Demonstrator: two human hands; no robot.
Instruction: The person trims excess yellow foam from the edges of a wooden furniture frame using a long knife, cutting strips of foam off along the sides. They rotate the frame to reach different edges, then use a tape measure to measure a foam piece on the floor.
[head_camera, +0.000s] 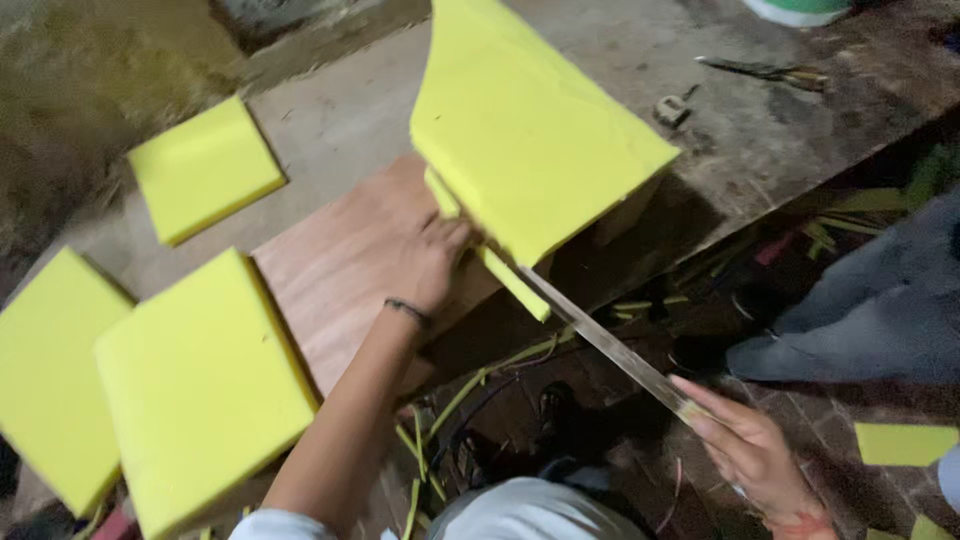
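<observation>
My left hand (432, 262) presses down on a plywood board (345, 265) and grips the lower edge of a yellow foam sheet (525, 130) whose upper layer is lifted and folded back. My right hand (752, 452) holds the handle end of a long thin blade (600, 340) that runs up into the foam, between the lifted sheet and a narrow yellow strip (512, 283) hanging at the board's edge. A dark band sits on my left wrist.
Three yellow foam squares lie on the worktable: one at the back left (205, 168), two at the front left (200, 385) (50, 375). Thin yellow offcuts (470, 385) litter the brick floor. A small tool (765, 70) and metal piece (672, 108) rest on the bench. Grey cloth (860, 310) lies right.
</observation>
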